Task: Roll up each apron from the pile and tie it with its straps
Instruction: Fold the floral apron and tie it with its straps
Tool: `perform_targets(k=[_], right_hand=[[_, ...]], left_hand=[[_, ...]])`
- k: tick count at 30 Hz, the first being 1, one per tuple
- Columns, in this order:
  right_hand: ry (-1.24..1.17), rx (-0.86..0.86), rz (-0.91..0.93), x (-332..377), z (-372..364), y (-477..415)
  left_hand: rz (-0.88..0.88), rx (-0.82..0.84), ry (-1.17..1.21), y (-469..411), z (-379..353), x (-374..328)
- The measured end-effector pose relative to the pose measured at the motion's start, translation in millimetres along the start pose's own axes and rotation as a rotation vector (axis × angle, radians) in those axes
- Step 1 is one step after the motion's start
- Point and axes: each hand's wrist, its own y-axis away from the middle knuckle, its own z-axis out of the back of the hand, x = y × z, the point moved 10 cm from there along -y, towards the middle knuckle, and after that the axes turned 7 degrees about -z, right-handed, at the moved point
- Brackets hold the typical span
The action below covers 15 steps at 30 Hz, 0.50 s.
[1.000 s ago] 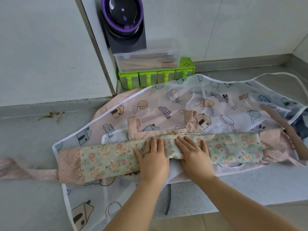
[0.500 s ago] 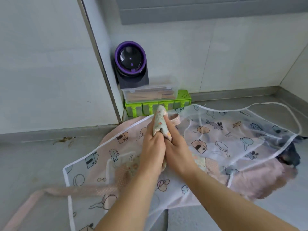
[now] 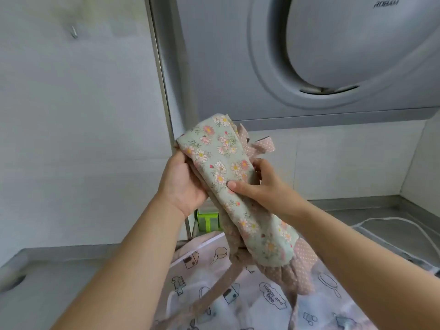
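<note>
Both of our hands are raised in front of the wall, holding a rolled floral apron (image 3: 223,167) up off the surface. Our left hand (image 3: 183,184) grips the roll from its left side, fingers wrapped behind the cloth. Our right hand (image 3: 257,184) clasps it from the right, thumb pressed flat on the flowered front. The roll tilts, its top end up by the wall corner and its lower end down toward us. A dotted pink strap (image 3: 264,145) sticks out behind the top, and another strap (image 3: 214,294) hangs from the lower end down to the pile.

Below lies a sheer printed apron (image 3: 214,277) spread on the grey surface (image 3: 59,282), with little houses and a bubble reading "Happy and free". A white cord (image 3: 392,225) loops at the right. A green box (image 3: 208,221) shows between our forearm and the roll, mostly hidden. Above hangs a grey range hood (image 3: 333,55) whose mirrored lettering looks like "ROBAM".
</note>
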Motion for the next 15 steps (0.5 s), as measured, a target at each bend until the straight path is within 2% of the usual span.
perform_targets(k=[3, 7, 9, 12, 15], right_hand=[[-0.01, 0.051, -0.068, 13, 6, -6], [0.072, 0.276, -0.013, 36, -8, 0], [0.053, 0.22, 0.027, 48, -2, 0], [-0.099, 0.094, 0.037, 54, 8, -1], [-0.183, -0.049, 0.026, 52, 19, -2]], left_hand=[[-0.034, 0.086, -0.034, 3, -22, -31], [-0.064, 0.157, -0.145, 5, -44, -61], [-0.079, 0.144, -0.171, 0, -48, -71], [-0.096, 0.051, -0.126, -8, -33, -76], [0.038, 0.076, -0.249, 6, -20, -37]])
